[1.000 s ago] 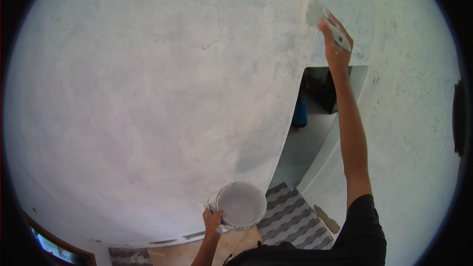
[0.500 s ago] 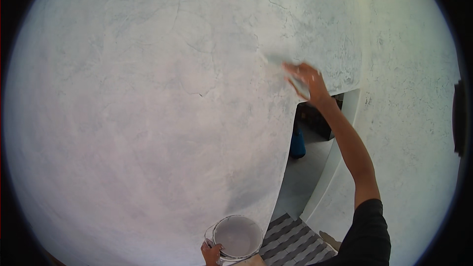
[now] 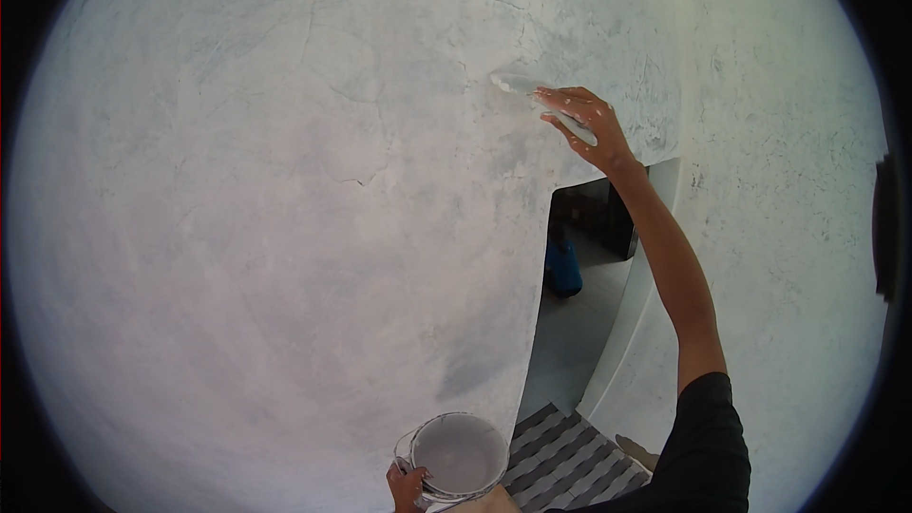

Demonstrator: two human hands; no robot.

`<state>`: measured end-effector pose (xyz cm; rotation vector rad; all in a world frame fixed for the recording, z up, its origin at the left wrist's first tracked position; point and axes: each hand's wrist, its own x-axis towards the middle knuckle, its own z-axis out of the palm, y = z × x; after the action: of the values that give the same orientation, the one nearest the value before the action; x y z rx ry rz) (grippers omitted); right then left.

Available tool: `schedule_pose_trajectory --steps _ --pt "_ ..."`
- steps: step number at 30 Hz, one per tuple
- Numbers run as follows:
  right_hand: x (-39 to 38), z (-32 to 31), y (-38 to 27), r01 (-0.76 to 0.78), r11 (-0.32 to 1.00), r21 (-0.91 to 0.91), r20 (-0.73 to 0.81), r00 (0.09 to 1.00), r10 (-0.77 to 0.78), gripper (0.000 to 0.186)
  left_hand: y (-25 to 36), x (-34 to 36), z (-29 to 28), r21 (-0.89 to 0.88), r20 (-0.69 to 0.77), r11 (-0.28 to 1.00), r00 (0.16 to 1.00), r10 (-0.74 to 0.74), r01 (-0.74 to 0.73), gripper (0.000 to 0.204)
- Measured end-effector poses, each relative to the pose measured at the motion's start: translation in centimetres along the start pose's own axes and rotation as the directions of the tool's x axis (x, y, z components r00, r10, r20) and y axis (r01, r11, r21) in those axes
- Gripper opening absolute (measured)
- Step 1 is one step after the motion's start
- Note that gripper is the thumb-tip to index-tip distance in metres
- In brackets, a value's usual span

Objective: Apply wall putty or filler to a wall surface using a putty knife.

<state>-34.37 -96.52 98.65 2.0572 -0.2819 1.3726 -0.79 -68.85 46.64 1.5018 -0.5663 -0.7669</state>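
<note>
My raised right hand (image 3: pixel 591 123) is closed round a pale, flat putty spreader (image 3: pixel 519 83) and presses it near the whitewashed wall (image 3: pixel 313 190), above the corner of a doorway. White paste shows along the spreader's far edge, and white specks dot my fingers. Whether the spreader touches the wall all along its edge I cannot tell. Low down, my left hand (image 3: pixel 407 487) grips the side of a round bucket (image 3: pixel 460 429) by its rim and wire handle. Pale grey-white paste lies inside the bucket, and its rim is smeared.
An open doorway (image 3: pixel 575 342) stands to the right, with a blue object (image 3: pixel 565 271) on the floor beyond. Grey patterned tiles (image 3: pixel 575 461) lie at its foot. A second wall (image 3: pixel 760 228) meets the first at the right. Fine cracks run across the upper wall.
My right hand has moved up and slightly left along the wall with the spreader. The view has shifted a little, while my left hand keeps its hold on the bucket.
</note>
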Motion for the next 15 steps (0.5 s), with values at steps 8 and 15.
schedule_pose_trajectory --steps 8,15 --pt "-11.9 5.8 -6.3 -0.091 0.996 0.012 0.109 0.990 0.089 0.050 0.5 -0.9 -0.3 0.314 0.081 0.910 0.962 0.260 -0.272 0.022" --pt "-15.9 4.2 -9.5 -0.138 0.984 0.116 0.364 0.927 0.087 0.040 1.1 -0.5 0.1 0.042 0.024 0.998 0.999 0.041 -0.042 0.021"
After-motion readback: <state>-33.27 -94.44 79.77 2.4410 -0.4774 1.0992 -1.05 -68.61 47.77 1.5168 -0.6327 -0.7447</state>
